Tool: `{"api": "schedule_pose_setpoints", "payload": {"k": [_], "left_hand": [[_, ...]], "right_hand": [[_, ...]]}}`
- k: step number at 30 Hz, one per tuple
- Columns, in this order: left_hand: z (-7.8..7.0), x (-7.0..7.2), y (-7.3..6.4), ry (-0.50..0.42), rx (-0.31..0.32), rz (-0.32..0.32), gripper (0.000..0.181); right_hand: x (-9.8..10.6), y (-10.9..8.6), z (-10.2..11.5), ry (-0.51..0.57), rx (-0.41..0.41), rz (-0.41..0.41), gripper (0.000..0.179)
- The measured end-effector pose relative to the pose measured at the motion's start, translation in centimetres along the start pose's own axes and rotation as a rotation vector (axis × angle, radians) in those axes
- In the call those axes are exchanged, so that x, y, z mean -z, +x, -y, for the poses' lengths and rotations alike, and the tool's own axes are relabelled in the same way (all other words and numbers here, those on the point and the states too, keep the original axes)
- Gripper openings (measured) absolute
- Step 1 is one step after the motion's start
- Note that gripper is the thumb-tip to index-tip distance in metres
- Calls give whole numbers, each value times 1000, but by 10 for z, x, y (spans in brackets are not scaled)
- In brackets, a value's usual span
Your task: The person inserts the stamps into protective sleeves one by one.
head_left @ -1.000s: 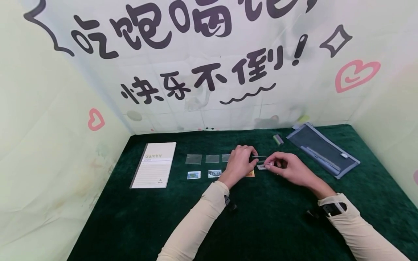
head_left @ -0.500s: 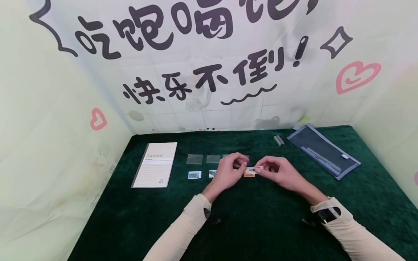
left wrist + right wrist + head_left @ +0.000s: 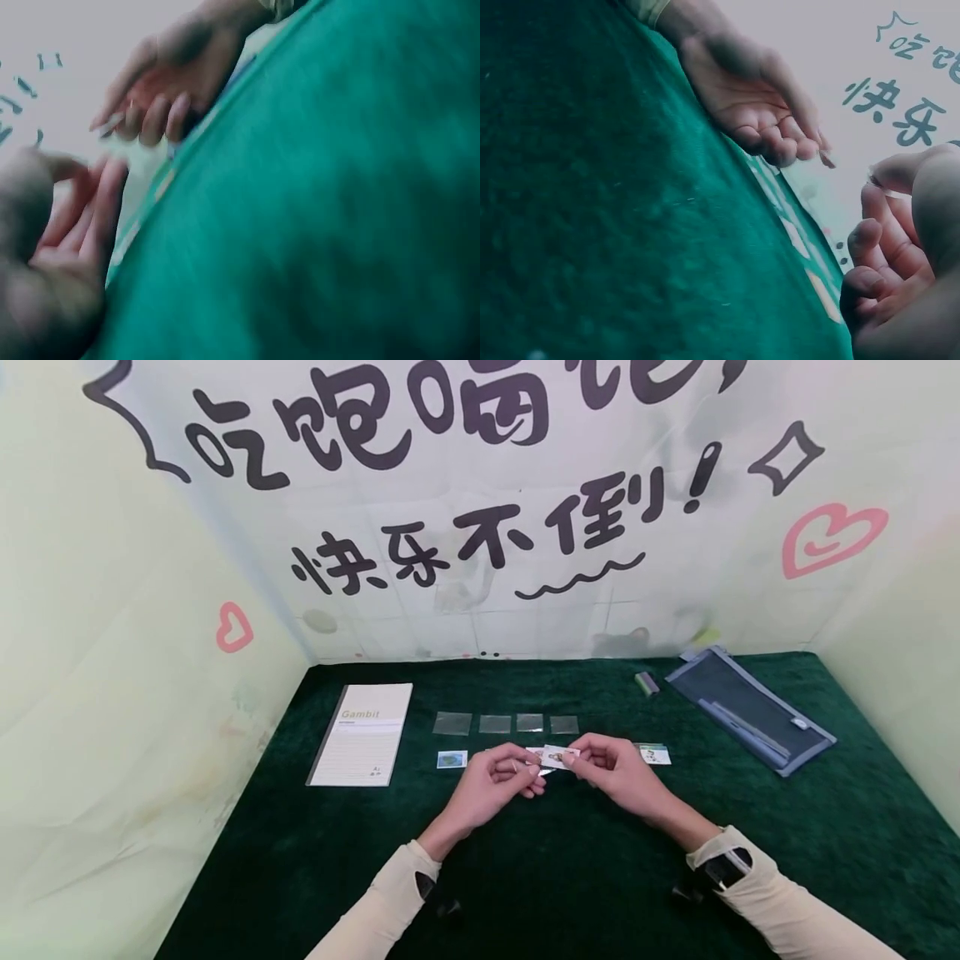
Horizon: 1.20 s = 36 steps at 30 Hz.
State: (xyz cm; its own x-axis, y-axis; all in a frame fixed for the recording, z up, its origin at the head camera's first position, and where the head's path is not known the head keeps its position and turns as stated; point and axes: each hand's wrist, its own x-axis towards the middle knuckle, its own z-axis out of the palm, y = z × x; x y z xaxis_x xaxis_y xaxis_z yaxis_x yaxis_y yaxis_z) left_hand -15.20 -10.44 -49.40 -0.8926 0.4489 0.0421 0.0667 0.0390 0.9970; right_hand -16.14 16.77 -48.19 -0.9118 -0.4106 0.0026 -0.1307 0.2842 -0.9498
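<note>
In the head view my right hand (image 3: 622, 777) pinches a small stamp-sized picture card (image 3: 557, 757) between thumb and fingers. Facing it, my left hand (image 3: 487, 789) has thumb and forefinger together close to the card's left edge. A thin shiny strip (image 3: 547, 772) shows at the left fingertips and looks like the edge of a clear plastic sleeve. Behind the hands lie clear sleeves (image 3: 452, 724) in a row. One blue picture card (image 3: 452, 759) lies left of the hands, another card (image 3: 656, 755) to the right; others are mostly hidden. Both wrist views are blurred.
A white notebook (image 3: 360, 735) lies at the left of the green cloth (image 3: 315, 868). Toward the back right are a small green and purple block (image 3: 647, 684) and a blue mesh zip pouch (image 3: 750, 714). A printed curtain (image 3: 420, 635) stands behind.
Both hands have drawn back and left, toward the person, with the picture card raised in the right hand. The sleeves behind and the card at the right have come into view.
</note>
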Motion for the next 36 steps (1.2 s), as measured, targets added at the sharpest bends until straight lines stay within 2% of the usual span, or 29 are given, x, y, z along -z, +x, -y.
{"api": "schedule_pose_setpoints", "payload": {"k": [3,12,19,27,36], "left_hand": [[4,3,-1,-4,-9,27,24],[5,7,0,36,22,-25,32],[7,9,-1,23,10,-21,36],[7,8,-1,18,40,-18,36],[9,7,0,25,34,-11,35]], "right_hand": [[-2,0,-5,-3,-14,-24,22],[-4,1,-10,64,24,-88,21],[-5,1,-13,40,40,-86,19],[-5,1,-13,27,48,-71,17],[-3,0,-13,22,25,-77,19]]}}
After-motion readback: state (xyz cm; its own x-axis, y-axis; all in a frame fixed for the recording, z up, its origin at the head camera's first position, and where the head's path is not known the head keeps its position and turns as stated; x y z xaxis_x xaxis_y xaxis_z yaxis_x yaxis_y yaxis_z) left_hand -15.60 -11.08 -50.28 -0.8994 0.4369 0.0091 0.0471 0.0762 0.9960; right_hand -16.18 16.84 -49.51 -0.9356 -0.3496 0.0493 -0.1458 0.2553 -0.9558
